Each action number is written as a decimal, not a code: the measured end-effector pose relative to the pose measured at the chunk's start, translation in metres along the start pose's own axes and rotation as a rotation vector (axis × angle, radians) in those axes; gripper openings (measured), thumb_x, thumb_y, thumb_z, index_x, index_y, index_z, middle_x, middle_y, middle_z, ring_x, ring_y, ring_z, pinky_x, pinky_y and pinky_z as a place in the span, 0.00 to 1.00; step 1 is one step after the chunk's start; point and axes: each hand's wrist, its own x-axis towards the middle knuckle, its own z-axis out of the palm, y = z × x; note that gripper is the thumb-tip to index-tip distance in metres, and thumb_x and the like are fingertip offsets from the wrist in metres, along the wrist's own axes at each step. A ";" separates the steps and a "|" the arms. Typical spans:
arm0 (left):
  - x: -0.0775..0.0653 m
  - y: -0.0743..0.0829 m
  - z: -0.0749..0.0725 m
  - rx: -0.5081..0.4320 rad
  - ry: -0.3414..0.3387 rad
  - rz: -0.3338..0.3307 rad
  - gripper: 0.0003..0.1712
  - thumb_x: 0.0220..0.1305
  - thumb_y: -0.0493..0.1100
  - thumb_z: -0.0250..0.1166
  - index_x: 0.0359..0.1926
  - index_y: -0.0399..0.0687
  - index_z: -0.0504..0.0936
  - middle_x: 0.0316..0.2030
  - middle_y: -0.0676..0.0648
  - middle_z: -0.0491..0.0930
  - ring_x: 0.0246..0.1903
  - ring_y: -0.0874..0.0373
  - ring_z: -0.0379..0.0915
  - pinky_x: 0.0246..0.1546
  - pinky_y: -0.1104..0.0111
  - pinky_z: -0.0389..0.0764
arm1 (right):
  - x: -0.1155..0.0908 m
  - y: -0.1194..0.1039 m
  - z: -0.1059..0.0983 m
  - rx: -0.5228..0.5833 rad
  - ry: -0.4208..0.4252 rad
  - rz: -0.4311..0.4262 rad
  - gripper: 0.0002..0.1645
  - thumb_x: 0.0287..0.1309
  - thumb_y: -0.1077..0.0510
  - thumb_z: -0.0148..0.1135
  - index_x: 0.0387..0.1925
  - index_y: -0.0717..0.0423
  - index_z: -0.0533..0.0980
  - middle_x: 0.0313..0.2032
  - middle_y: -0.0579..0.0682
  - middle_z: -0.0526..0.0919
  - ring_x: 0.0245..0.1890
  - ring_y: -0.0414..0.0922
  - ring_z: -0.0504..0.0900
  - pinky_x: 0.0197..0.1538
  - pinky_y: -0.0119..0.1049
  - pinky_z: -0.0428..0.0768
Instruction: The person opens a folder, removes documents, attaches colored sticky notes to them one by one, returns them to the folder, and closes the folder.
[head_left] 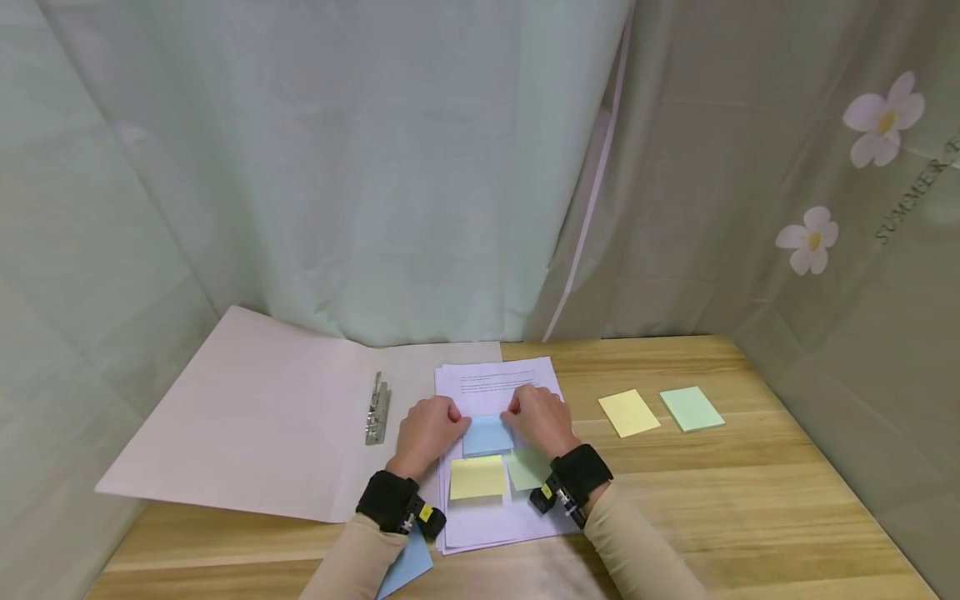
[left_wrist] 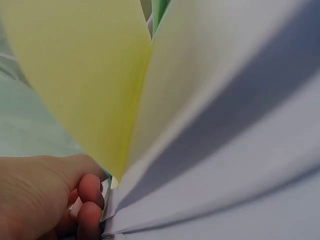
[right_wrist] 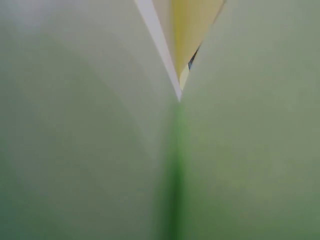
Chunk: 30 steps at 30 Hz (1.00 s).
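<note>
Both hands are at the upper corners of a blue sticky note (head_left: 487, 436), which lies over a stack of printed sheets (head_left: 480, 527). My left hand (head_left: 427, 435) pinches its left corner with curled fingers; in the left wrist view that hand (left_wrist: 45, 195) shows at lower left. At the right corner, my right hand (head_left: 543, 420) pinches with thumb and fingers. Just below sits a yellow sticky note (head_left: 477, 478), its free edge lifting off the page. A green sticky note (head_left: 528, 468) is beside it, partly covered by the right wrist. The right wrist view shows no fingers.
An open ring binder (head_left: 247, 425) with a metal clip (head_left: 378, 410) spreads to the left, partly under the sheets. A yellow pad (head_left: 629, 413) and a green pad (head_left: 692, 408) lie right on the wooden table (head_left: 750, 517). Blue paper (head_left: 408, 567) lies by the left forearm. Curtains (head_left: 390, 183) hang behind.
</note>
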 end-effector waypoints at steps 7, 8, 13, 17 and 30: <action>-0.005 0.013 -0.006 -0.017 -0.017 -0.064 0.11 0.71 0.42 0.78 0.33 0.44 0.88 0.30 0.46 0.85 0.33 0.53 0.79 0.34 0.67 0.74 | -0.006 0.005 -0.011 0.010 0.021 -0.054 0.09 0.63 0.52 0.84 0.31 0.49 0.90 0.28 0.44 0.89 0.27 0.43 0.79 0.30 0.38 0.72; -0.006 0.014 -0.006 -0.018 -0.019 -0.065 0.11 0.72 0.42 0.78 0.33 0.44 0.88 0.30 0.46 0.85 0.33 0.53 0.78 0.34 0.67 0.74 | -0.011 0.000 -0.020 0.024 0.011 -0.056 0.09 0.63 0.53 0.83 0.31 0.50 0.90 0.29 0.46 0.89 0.28 0.44 0.79 0.31 0.38 0.72; -0.006 0.014 -0.007 0.004 -0.015 -0.061 0.11 0.72 0.42 0.77 0.32 0.45 0.87 0.29 0.47 0.84 0.31 0.54 0.77 0.33 0.67 0.73 | -0.031 -0.020 -0.061 0.058 -0.021 -0.066 0.10 0.65 0.53 0.83 0.33 0.53 0.89 0.30 0.47 0.88 0.28 0.44 0.78 0.32 0.35 0.71; -0.006 0.013 -0.009 0.005 -0.008 -0.068 0.10 0.73 0.42 0.77 0.33 0.44 0.88 0.29 0.47 0.84 0.32 0.53 0.78 0.35 0.66 0.74 | -0.039 -0.034 -0.081 0.063 -0.023 -0.062 0.09 0.65 0.52 0.83 0.35 0.51 0.90 0.30 0.46 0.88 0.28 0.42 0.78 0.32 0.34 0.71; -0.008 0.015 -0.007 0.004 -0.019 -0.070 0.12 0.73 0.43 0.77 0.32 0.46 0.85 0.27 0.48 0.80 0.31 0.54 0.76 0.33 0.66 0.70 | -0.023 -0.045 -0.064 0.086 0.127 -0.182 0.04 0.68 0.56 0.80 0.38 0.52 0.93 0.32 0.47 0.93 0.31 0.41 0.82 0.34 0.31 0.71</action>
